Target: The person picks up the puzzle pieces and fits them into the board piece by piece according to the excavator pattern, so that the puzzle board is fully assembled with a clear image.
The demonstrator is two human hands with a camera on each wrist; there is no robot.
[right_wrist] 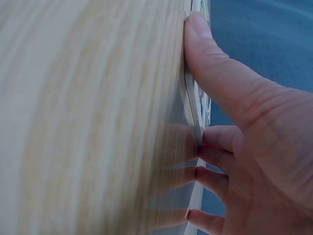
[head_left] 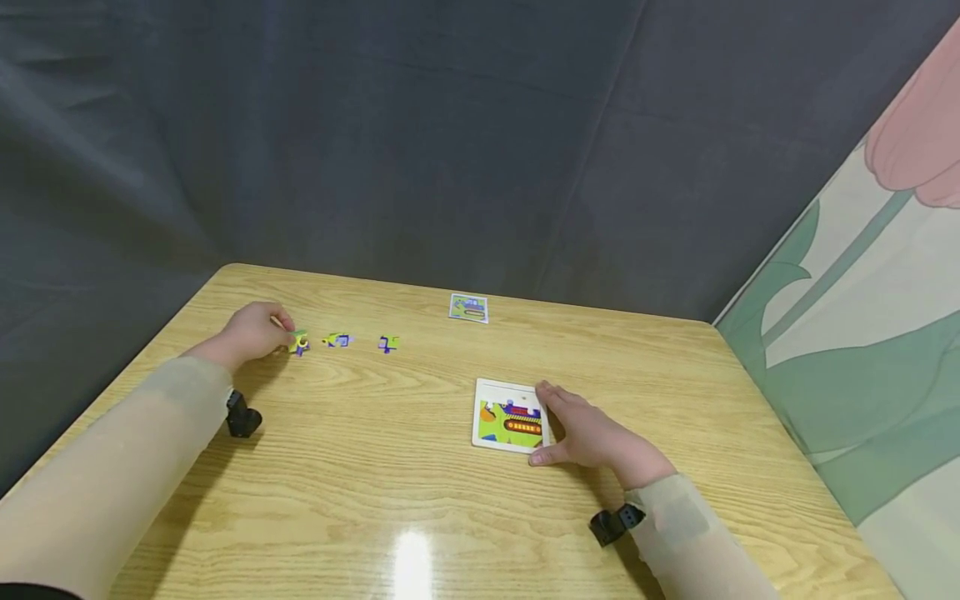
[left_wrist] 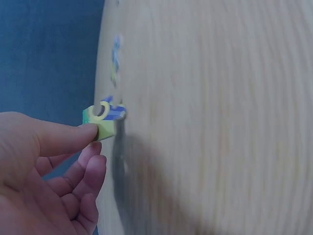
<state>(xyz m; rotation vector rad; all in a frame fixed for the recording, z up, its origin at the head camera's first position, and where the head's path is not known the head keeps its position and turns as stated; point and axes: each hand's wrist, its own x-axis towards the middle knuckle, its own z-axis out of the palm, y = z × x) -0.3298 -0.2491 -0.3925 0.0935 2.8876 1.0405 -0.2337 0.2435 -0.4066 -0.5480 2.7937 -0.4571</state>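
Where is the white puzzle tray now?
In the head view, the white puzzle tray lies on the table just right of centre, held at its right side by the right hand, with the picture card farther back.

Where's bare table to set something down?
Bare: tabletop between the sleeves, near side; also right of the picture card, beyond the puzzle tray. Crowded: far left, where the left hand pinches a piece beside two loose pieces.

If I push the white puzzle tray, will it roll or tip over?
Probably neither: the white puzzle tray lies flat and low on the table. It would likely slide, since the tabletop looks smooth and shiny. The pieces in it might shift if you tilt it, because part of the tray is unfilled.
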